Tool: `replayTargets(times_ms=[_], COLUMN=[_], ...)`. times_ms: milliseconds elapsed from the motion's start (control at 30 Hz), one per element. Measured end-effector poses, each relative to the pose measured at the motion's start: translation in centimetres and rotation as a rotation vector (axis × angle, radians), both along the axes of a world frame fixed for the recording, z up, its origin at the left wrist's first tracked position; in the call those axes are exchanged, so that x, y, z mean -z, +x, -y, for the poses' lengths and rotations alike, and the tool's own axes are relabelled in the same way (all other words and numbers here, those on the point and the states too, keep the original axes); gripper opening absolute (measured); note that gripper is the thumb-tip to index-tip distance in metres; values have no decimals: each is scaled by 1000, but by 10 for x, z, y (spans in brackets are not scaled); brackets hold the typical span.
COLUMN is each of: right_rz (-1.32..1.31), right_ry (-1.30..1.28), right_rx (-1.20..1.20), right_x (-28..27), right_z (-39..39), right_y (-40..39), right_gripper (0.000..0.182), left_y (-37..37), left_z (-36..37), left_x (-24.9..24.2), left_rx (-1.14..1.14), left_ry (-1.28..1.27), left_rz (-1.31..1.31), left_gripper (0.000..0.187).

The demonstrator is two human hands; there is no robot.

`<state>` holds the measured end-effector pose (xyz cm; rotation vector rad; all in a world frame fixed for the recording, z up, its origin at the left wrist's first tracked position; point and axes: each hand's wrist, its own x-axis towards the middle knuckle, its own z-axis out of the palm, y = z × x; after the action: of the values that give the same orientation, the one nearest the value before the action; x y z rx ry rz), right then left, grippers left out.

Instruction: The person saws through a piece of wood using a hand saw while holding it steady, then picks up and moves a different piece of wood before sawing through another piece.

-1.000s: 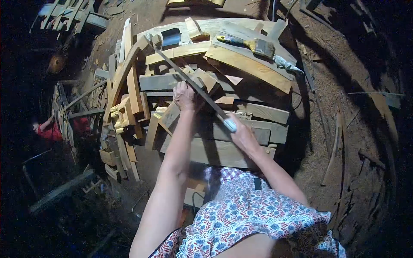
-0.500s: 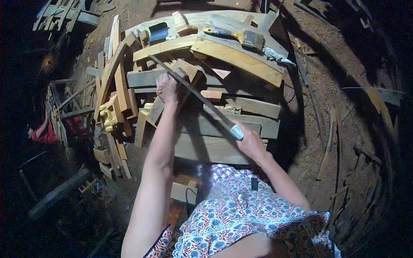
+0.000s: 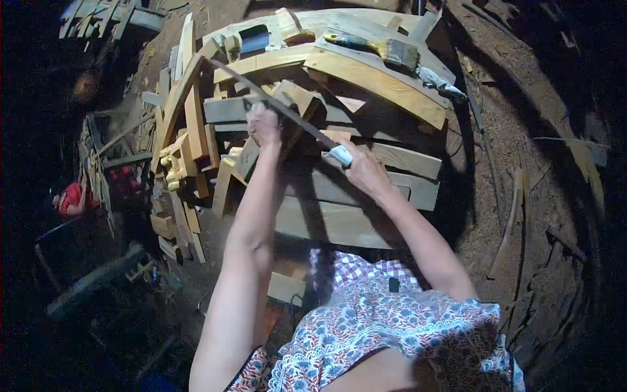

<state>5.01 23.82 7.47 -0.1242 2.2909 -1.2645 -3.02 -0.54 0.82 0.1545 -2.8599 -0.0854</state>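
My right hand (image 3: 367, 171) is wrapped around the pale handle of a handsaw (image 3: 297, 119), whose long narrow blade slants up and left. Across the blade's path stands a wooden block (image 3: 302, 99), which the blade overlaps in this view. My left hand (image 3: 263, 125) is closed on the wood just left of the blade, its fingertips partly hidden. Beneath both hands lie the thick grey-brown planks (image 3: 353, 225) of a workbench. A small offcut (image 3: 334, 136) rests beside the blade, close to the right hand.
Curved boards (image 3: 379, 81) line the bench's far side, with a paintbrush (image 3: 398, 53) and a crumpled pale wrapper (image 3: 441, 81) on top. Wood pieces (image 3: 194, 130) lean along the left edge. Scraps litter the ground at right (image 3: 516, 215). A person in red (image 3: 77, 198) is at far left.
My right hand has pushed the saw forward and to the left, bringing its handle nearer the block. The left hand stays at the wood. The whole view has shifted slightly.
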Motion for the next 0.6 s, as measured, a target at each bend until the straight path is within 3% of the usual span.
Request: replayTargets(times_ms=[33,200,267,367,433,500,600], right_rz=[62,-57,68,-50,-210,-204,-134], right_ry=[8,27,97,-64,45,14,-68], right_rx=[-19,15,-8,-22,-68,-48,-12], right_x=[-8,-4,-24,0,20,13,9], right_z=[-8,-68,-71,-33,6,10,-4], right_y=[7,86,85,38,1,-3,22], right_gripper=[52,54,61,55,53,52,49], left_y=[-8,-15,-10,-9,-4,-9,-9], left_z=[28,22,6,5,12,19,2], left_x=[49,45,20,17,28,25,25], left_rx=[30,-87,-60,-110,-93,-67,-70], left_ry=[-48,13,160,149,73,-15,146], left_rz=[-102,-140,-170,-104,-81,-68,-170], left_gripper=[12,17,17,17,17,17,17])
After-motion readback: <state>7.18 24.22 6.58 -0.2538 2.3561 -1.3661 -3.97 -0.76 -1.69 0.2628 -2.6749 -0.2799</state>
